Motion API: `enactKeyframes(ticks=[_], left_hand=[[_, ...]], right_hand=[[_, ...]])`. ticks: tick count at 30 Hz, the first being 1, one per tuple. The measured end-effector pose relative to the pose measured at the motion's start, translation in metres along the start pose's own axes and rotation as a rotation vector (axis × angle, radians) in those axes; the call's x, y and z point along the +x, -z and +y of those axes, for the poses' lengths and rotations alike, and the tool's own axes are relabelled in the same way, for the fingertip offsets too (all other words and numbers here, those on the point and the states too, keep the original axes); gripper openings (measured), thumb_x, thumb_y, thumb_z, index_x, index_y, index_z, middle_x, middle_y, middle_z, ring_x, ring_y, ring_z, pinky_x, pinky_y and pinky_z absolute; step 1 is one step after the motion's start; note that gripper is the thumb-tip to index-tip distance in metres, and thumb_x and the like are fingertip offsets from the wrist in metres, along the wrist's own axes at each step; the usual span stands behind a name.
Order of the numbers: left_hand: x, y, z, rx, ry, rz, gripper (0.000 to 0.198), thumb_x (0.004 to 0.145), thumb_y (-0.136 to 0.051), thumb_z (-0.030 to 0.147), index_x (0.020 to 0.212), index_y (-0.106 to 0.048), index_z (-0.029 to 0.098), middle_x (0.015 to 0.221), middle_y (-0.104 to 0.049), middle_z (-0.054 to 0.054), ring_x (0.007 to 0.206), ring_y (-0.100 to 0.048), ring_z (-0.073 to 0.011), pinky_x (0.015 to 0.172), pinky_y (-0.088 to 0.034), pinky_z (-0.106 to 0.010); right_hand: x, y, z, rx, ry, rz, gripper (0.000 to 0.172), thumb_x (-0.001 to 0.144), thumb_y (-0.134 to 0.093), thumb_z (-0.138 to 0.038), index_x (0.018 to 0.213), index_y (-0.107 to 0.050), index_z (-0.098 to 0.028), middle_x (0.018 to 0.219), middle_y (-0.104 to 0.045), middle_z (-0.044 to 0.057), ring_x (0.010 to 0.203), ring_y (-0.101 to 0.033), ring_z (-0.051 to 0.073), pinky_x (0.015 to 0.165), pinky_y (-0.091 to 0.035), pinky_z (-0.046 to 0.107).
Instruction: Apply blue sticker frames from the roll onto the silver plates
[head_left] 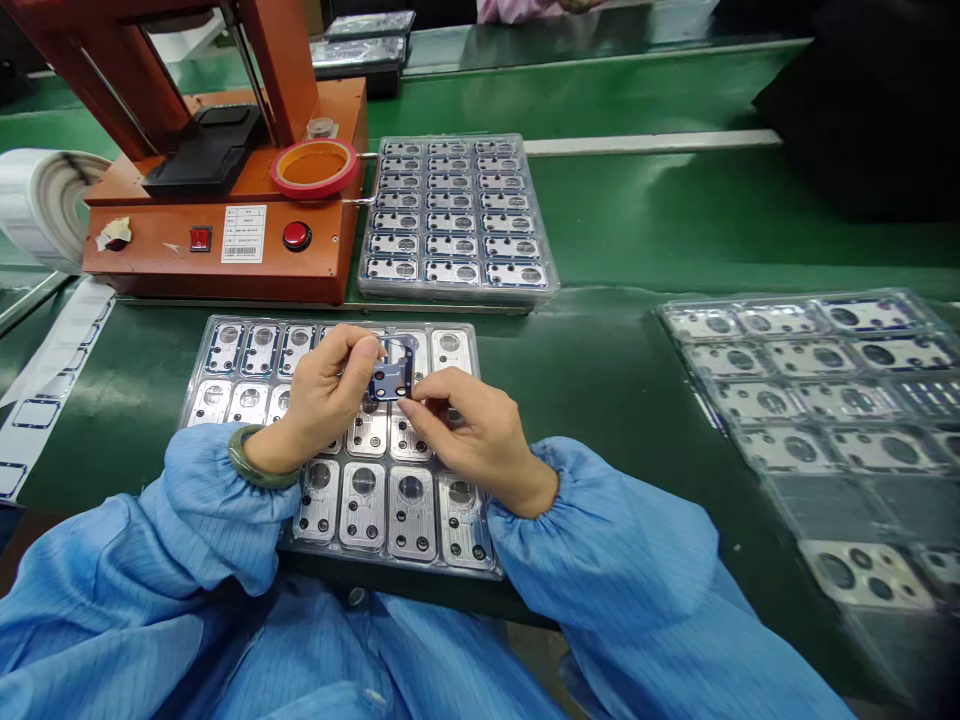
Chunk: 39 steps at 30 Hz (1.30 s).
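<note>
Held part: small plate (390,380), blue-filmed, raised just above the near tray (185,408), between both hands.
Left hand (322,400): thumb and fingers closed in a pinch on the plate's left edge; the rest curled in.
Right hand (469,435): thumb and forefinger tips nip the plate's lower edge; other fingers loosely bent over the tray.
Reason for grip: edge-only contact probably keeps fingers off the plate faces.
Near tray: metal plates in pocketed rows; front rim sits at the table edge, against the sleeves.
Open room: bare green mat (600,370) on the right, short of the right tray (667,314).
Obstructions: orange machine (225,240) and rear tray (547,288) close behind; label strip (45,390) on the left.
</note>
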<state>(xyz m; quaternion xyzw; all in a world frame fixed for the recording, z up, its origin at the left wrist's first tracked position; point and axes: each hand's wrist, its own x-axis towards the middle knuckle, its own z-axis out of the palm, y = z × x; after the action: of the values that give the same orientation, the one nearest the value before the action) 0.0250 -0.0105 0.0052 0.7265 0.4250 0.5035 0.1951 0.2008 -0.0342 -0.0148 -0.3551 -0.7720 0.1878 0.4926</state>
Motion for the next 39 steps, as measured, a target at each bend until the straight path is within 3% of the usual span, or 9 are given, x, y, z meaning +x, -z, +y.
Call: enactKeyframes(ticks=[5, 11, 17, 22, 29, 39], left_hand=[[0.002, -0.001, 0.001, 0.051, -0.086, 0.036, 0.017, 0.097, -0.046, 0.023, 0.083, -0.055, 0.021, 0.068, -0.056, 0.004, 0.059, -0.052, -0.0076, 0.058, -0.042, -0.02], [0.002, -0.002, 0.005, 0.072, -0.083, 0.071, 0.016, 0.096, -0.047, 0.022, 0.082, -0.054, 0.021, 0.066, -0.053, 0.004, 0.059, -0.049, -0.0078, 0.058, -0.041, -0.021], [0.003, -0.003, 0.003, 0.041, 0.031, 0.067, 0.022, 0.097, -0.046, 0.028, 0.079, -0.055, 0.021, 0.065, -0.053, 0.003, 0.058, -0.049, -0.0088, 0.057, -0.041, -0.022], [0.001, -0.004, -0.003, 0.008, 0.106, 0.068, 0.025, 0.097, -0.047, 0.034, 0.078, -0.057, 0.021, 0.065, -0.053, 0.003, 0.059, -0.049, -0.0096, 0.058, -0.04, -0.023], [0.0, -0.005, -0.004, -0.042, 0.16, 0.087, 0.026, 0.096, -0.048, 0.036, 0.08, -0.06, 0.021, 0.065, -0.054, 0.003, 0.06, -0.049, -0.0103, 0.058, -0.04, -0.024], [0.0, -0.004, -0.004, -0.079, 0.14, 0.086, 0.024, 0.096, -0.048, 0.036, 0.083, -0.062, 0.022, 0.071, -0.059, 0.002, 0.065, -0.053, -0.0104, 0.063, -0.044, -0.025]], right_hand=[[-0.001, 0.001, -0.004, -0.121, 0.124, 0.061, 0.002, 0.089, -0.059, -0.017, 0.089, -0.06, -0.017, 0.079, -0.068, 0.004, 0.067, -0.062, 0.012, 0.062, -0.052, 0.025], [-0.004, 0.003, -0.006, -0.309, 0.241, 0.135, 0.012, 0.09, -0.056, -0.014, 0.101, -0.06, -0.018, 0.088, -0.069, 0.006, 0.079, -0.065, 0.015, 0.069, -0.055, 0.025], [-0.007, 0.005, -0.008, -0.366, 0.212, 0.151, 0.025, 0.093, -0.05, -0.02, 0.117, -0.059, -0.017, 0.085, -0.068, 0.006, 0.073, -0.064, 0.016, 0.064, -0.054, 0.027], [-0.008, 0.003, -0.007, -0.248, 0.045, 0.202, 0.042, 0.097, -0.043, -0.022, 0.139, -0.046, -0.021, 0.078, -0.067, 0.002, 0.065, -0.062, 0.014, 0.065, -0.055, 0.028], [-0.003, 0.003, -0.005, -0.134, -0.009, 0.156, 0.023, 0.095, -0.049, -0.02, 0.114, -0.061, -0.018, 0.086, -0.07, 0.003, 0.066, -0.062, 0.012, 0.061, -0.053, 0.025], [-0.001, 0.001, -0.006, -0.071, -0.051, 0.126, 0.011, 0.088, -0.062, -0.02, 0.099, -0.062, -0.021, 0.075, -0.066, -0.002, 0.056, -0.057, 0.008, 0.053, -0.05, 0.022]])
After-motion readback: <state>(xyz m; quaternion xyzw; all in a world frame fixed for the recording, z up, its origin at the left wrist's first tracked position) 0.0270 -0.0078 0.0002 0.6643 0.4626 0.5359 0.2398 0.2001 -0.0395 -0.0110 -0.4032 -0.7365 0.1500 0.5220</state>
